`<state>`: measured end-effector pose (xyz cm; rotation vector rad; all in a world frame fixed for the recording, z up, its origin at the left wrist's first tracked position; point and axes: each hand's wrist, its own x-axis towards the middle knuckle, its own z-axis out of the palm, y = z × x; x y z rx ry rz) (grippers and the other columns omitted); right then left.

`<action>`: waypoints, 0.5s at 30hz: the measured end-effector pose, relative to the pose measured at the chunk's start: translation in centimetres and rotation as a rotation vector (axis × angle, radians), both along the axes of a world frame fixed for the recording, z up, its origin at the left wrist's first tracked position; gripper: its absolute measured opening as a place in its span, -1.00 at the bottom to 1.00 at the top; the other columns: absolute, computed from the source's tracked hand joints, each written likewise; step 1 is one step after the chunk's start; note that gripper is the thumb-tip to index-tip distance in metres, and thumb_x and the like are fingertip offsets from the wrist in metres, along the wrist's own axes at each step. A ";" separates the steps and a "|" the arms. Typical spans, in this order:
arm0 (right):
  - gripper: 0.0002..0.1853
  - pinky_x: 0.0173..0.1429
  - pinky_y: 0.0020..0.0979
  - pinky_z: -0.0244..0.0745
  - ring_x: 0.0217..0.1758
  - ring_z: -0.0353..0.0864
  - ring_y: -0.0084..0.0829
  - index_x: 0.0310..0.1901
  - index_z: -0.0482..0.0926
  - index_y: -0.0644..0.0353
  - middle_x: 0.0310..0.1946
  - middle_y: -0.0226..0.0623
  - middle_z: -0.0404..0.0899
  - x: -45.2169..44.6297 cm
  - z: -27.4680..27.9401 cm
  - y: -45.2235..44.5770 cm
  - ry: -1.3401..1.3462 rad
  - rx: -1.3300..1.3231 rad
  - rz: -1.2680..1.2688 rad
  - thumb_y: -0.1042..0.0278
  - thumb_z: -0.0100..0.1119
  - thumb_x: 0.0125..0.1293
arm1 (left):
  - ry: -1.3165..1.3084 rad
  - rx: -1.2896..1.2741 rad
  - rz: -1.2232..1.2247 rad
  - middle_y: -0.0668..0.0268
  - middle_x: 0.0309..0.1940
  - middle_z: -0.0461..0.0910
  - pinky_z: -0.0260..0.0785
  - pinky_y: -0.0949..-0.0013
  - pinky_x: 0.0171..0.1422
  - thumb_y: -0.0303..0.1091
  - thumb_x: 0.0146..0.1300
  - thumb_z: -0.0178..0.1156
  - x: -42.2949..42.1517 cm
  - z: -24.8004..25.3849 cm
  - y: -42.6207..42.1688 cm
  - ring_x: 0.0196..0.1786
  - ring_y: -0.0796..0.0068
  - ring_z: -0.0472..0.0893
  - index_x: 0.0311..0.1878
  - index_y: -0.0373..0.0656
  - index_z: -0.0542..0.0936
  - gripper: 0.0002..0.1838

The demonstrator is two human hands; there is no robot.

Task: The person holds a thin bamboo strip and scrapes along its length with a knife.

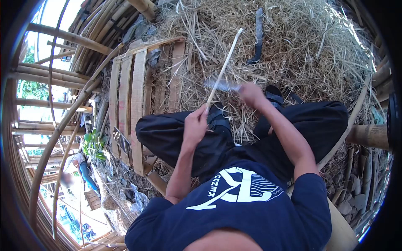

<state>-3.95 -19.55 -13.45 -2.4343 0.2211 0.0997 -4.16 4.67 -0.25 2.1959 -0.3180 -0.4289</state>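
A long pale bamboo strip (225,67) slants up and away from my left hand (195,125), whose fingers are closed around its lower end. My right hand (252,96) is closed on a knife, and its blade (226,85) is smeared by motion. The blade crosses the strip a little above my left hand; whether they touch I cannot tell. The knife's handle is hidden in my fist. Both hands are over my bent legs, near my sandalled feet.
Thin shavings (293,54) cover the ground ahead. A long dark and grey object (257,37) lies on them. A slatted wooden pallet (123,100) is at left, beside bamboo poles (63,75). Another person (83,169) is farther off at lower left. Stones (349,205) are piled at right.
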 end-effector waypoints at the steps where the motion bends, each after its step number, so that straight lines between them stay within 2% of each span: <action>1: -0.77 -0.09 -0.03 0.55 -0.27 0.65 0.04 -0.13 0.62 0.13 -0.43 0.04 0.62 0.7 -4.0 -4.7 -0.403 -0.308 -0.084 0.30 0.08 0.22 | 0.054 -0.096 -0.058 0.41 -0.64 0.31 0.18 0.51 -0.46 -0.41 0.41 0.05 -0.2 -0.2 1.7 -0.55 0.69 0.28 0.08 -0.31 0.55 -0.74; 2: -0.75 -0.05 -0.01 0.54 -0.21 0.66 0.04 -0.03 0.58 0.13 -0.38 0.01 0.64 -0.1 -2.7 -9.5 -0.129 -0.466 -0.151 0.41 0.07 0.25 | 0.047 -0.096 -0.061 0.41 -0.64 0.31 0.18 0.51 -0.46 -0.41 0.41 0.05 -0.9 0.2 2.5 -0.55 0.69 0.28 0.08 -0.31 0.55 -0.74; 3: -0.76 -0.08 0.03 0.51 -0.19 0.65 0.06 -0.15 0.61 0.17 -0.39 0.04 0.63 0.9 -2.2 -12.8 0.052 -0.468 -0.290 0.21 0.05 0.36 | 0.170 -0.147 0.011 0.52 -0.63 0.25 0.07 0.57 -0.50 -0.40 0.44 0.04 -1.7 1.1 4.0 -0.56 0.76 0.21 0.12 -0.29 0.54 -0.72; 4: -0.62 -0.18 -0.07 0.49 -0.25 0.65 -0.04 -0.22 0.56 0.25 -0.41 -0.06 0.61 0.9 1.4 -12.8 -0.133 -0.103 -0.550 0.07 -0.08 0.42 | 0.290 -0.199 0.089 0.62 -0.61 0.20 -0.03 0.64 -0.53 -0.40 0.46 0.03 -1.9 1.9 5.2 -0.57 0.84 0.15 0.17 -0.27 0.54 -0.70; 5: -0.42 -0.30 -0.09 0.40 -0.44 0.60 -0.14 -0.41 0.54 0.26 -0.57 -0.14 0.55 1.3 3.6 -12.2 -0.220 0.013 -0.549 -0.17 -0.13 0.43 | 0.291 -0.209 0.091 0.62 -0.61 0.20 -0.06 0.66 -0.55 -0.39 0.46 0.03 -1.6 1.8 5.8 -0.59 0.87 0.15 0.18 -0.27 0.53 -0.70; 6: -0.42 -0.30 -0.09 0.40 -0.44 0.60 -0.14 -0.41 0.54 0.26 -0.57 -0.14 0.55 1.9 3.9 -10.9 -0.220 0.000 -0.536 -0.17 -0.13 0.43 | 0.294 -0.225 0.100 0.62 -0.61 0.20 -0.06 0.66 -0.55 -0.39 0.46 0.03 -1.4 1.4 5.2 -0.59 0.87 0.15 0.18 -0.27 0.53 -0.70; 8: -0.35 -0.37 -0.17 0.31 -0.56 0.46 -0.31 -0.52 0.47 0.22 -0.70 -0.27 0.39 1.7 4.4 -6.7 -0.366 0.449 -0.468 -0.25 -0.19 0.45 | 0.228 -0.177 0.074 0.62 -0.61 0.20 -0.04 0.66 -0.54 -0.39 0.46 0.04 -1.2 0.8 3.5 -0.58 0.87 0.15 0.18 -0.27 0.53 -0.69; 9: -0.40 -0.53 -0.33 0.21 -0.67 0.27 -0.50 -0.55 0.41 0.15 -0.75 -0.45 0.21 1.0 5.4 -4.5 -0.121 0.517 -0.390 -0.24 -0.11 0.44 | 0.202 -0.194 0.032 0.61 -0.61 0.23 0.00 0.64 -0.53 -0.40 0.45 0.04 -1.1 1.0 2.2 -0.57 0.85 0.17 0.19 -0.27 0.53 -0.69; 10: -0.34 -0.51 -0.36 0.13 -0.65 0.22 -0.56 -0.50 0.49 0.23 -0.68 -0.50 0.29 0.0 5.4 -1.8 -0.038 0.785 -0.357 -0.33 -0.05 0.35 | 0.195 -0.200 0.038 0.61 -0.61 0.23 0.00 0.64 -0.53 -0.40 0.45 0.04 -0.7 0.8 1.1 -0.57 0.85 0.17 0.19 -0.27 0.53 -0.69; 11: -0.38 -0.56 -0.47 0.09 -0.67 0.21 -0.60 -0.44 0.50 0.23 -0.67 -0.54 0.28 -1.2 6.4 0.8 0.058 0.968 -0.305 -0.31 0.01 0.34 | 0.174 -0.130 0.018 0.49 -0.60 0.31 0.11 0.59 -0.48 -0.38 0.43 0.05 -0.4 0.6 0.1 -0.53 0.80 0.25 0.16 -0.28 0.53 -0.69; 12: -0.47 -0.60 -0.55 0.06 -0.66 0.23 -0.67 -0.37 0.52 0.21 -0.67 -0.58 0.27 -1.9 7.4 2.5 0.066 0.964 -0.176 -0.20 0.04 0.38 | 0.153 -0.060 -0.004 0.37 -0.59 0.39 0.22 0.54 -0.43 -0.36 0.42 0.07 -0.2 0.4 -0.8 -0.48 0.75 0.33 0.14 -0.28 0.54 -0.69; 13: -0.55 -0.64 -0.56 0.06 -0.69 0.22 -0.71 -0.35 0.52 0.19 -0.68 -0.60 0.26 -2.4 8.1 4.1 0.072 1.124 -0.143 -0.11 0.08 0.40 | 0.143 -0.067 -0.005 0.37 -0.59 0.39 0.22 0.54 -0.43 -0.36 0.42 0.07 -0.1 -0.1 -1.7 -0.48 0.75 0.33 0.14 -0.28 0.54 -0.69; 15: -0.61 -0.68 -0.57 0.07 -0.76 0.19 -0.72 -0.39 0.51 0.15 -0.72 -0.62 0.25 -2.7 8.1 5.9 0.069 1.251 -0.244 -0.03 0.16 0.38 | 0.005 -0.093 -0.071 0.22 -0.57 0.44 0.28 0.50 -0.42 -0.34 0.41 0.08 -0.1 -1.3 -2.7 -0.52 0.70 0.37 0.13 -0.31 0.53 -0.68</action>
